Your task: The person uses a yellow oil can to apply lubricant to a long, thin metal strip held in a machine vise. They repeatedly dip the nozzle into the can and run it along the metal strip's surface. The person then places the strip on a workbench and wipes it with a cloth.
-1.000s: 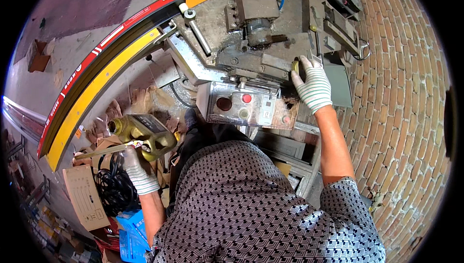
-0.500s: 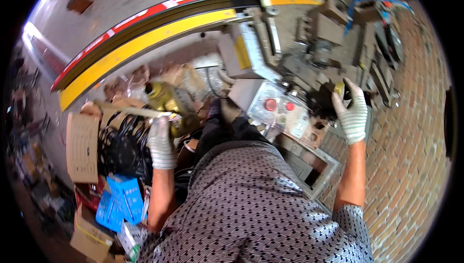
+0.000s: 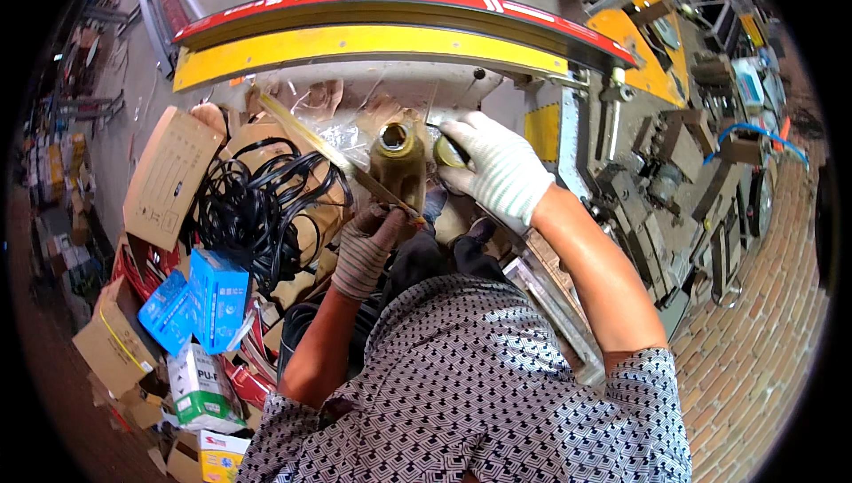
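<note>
My left hand [image 3: 366, 250], in a striped knit glove, is closed on the lower end of a long, thin, yellowish strip [image 3: 318, 144]. The strip slants up and away to the left, passing just beside a dirty yellow jug [image 3: 404, 172]. That jug stands upright in front of my feet, its round mouth uncovered. Just right of the mouth, my right hand [image 3: 501, 166], gloved too, pinches a round yellowish cap [image 3: 450, 153] between thumb and fingers. The cap is apart from the jug's mouth.
Coiled black cables [image 3: 257, 203] lie left of the jug, near an open cardboard box [image 3: 171, 177] and blue boxes [image 3: 219, 296]. A long red and yellow machine beam [image 3: 355, 41] crosses beyond. Metal parts [image 3: 661, 186] crowd the bench on the right, beside brick paving [image 3: 754, 341].
My right hand has swung left from above the metal parts to the jug, carrying the cap. My left hand has moved right with the strip. The view has turned right.
</note>
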Available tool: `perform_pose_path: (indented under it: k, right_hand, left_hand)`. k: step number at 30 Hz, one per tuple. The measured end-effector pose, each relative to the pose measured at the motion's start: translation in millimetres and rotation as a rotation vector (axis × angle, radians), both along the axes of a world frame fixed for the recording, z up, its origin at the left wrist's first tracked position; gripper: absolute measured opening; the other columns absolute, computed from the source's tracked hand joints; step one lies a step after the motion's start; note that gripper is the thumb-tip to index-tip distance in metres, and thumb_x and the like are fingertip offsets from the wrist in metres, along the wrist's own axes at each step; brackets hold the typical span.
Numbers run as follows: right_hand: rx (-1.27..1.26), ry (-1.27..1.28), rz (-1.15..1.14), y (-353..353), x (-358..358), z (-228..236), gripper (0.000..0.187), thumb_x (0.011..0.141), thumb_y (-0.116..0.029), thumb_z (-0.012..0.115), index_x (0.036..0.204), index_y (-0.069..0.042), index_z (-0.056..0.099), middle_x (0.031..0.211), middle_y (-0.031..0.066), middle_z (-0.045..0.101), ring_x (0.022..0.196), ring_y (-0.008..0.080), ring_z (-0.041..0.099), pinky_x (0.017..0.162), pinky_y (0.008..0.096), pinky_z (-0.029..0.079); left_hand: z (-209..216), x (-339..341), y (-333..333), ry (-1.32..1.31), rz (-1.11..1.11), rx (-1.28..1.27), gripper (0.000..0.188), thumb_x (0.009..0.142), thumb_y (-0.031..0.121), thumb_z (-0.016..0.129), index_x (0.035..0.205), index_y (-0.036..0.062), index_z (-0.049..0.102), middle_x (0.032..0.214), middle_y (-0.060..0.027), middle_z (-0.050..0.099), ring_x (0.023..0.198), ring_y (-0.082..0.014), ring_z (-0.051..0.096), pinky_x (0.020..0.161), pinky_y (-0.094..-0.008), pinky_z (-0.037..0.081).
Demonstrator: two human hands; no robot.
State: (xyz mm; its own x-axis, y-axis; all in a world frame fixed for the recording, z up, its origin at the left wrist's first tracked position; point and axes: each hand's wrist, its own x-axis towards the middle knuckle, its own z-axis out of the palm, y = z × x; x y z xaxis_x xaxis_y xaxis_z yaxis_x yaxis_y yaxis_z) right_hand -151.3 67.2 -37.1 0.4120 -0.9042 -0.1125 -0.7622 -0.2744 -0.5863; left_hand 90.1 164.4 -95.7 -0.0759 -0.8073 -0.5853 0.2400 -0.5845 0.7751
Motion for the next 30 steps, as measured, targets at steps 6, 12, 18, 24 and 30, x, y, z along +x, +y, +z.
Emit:
perform_pose_path:
  k: [6,12,18,24,30]
  right_hand:
    - [-0.097,0.115,0.323,-41,46,-13,0.054,0.082,-0.027,0.077,0.128,-0.005,0.060,0.113,0.0184,0.059,0.103,0.0388,0.061,0.089,0.0464,0.052]
    - [-0.196,0.122,0.534,-55,56,-14,0.038,0.082,-0.022,0.074,0.116,-0.009,0.063,0.107,0.0170,0.060,0.100,0.0380,0.061,0.086,0.0481,0.052]
    - [-0.021,0.218,0.719,-72,64,0,0.052,0.075,-0.004,0.069,0.126,-0.012,0.064,0.120,0.0189,0.064,0.115,0.0415,0.061,0.098,0.0458,0.051]
    - [-0.078,0.319,0.655,-81,68,4,0.037,0.089,-0.032,0.072,0.111,-0.003,0.065,0.108,0.0213,0.066,0.103,0.0391,0.067,0.088,0.0460,0.055]
    - [0.133,0.578,0.386,-72,99,60,0.063,0.095,-0.063,0.052,0.102,-0.004,0.074,0.096,0.0217,0.075,0.090,0.0374,0.074,0.080,0.0476,0.058]
  left_hand:
    - [2,8,9,-0.065,-0.125,-0.028,0.016,0.096,0.017,0.073,0.095,0.0019,0.075,0.085,0.0034,0.069,0.078,-0.0036,0.058,0.070,-0.0213,0.047]
    - [16,21,12,-0.146,-0.209,-0.180,0.010,0.093,0.010,0.069,0.094,0.0009,0.073,0.098,-0.0009,0.068,0.091,-0.0106,0.062,0.081,-0.0293,0.053]
    - [2,36,7,-0.465,-0.414,-0.541,0.023,0.097,0.021,0.065,0.103,0.0013,0.075,0.095,-0.0122,0.073,0.091,-0.0207,0.068,0.085,-0.0341,0.053]
    - [18,36,-9,-0.356,-0.383,-0.389,0.028,0.099,0.024,0.066,0.109,0.0001,0.075,0.102,-0.0122,0.072,0.098,-0.0205,0.067,0.090,-0.0331,0.051]
    - [-7,39,-4,-0.311,-0.336,-0.283,0.026,0.100,0.021,0.066,0.111,-0.0027,0.073,0.103,-0.0032,0.068,0.098,-0.0132,0.064,0.089,-0.0282,0.051]
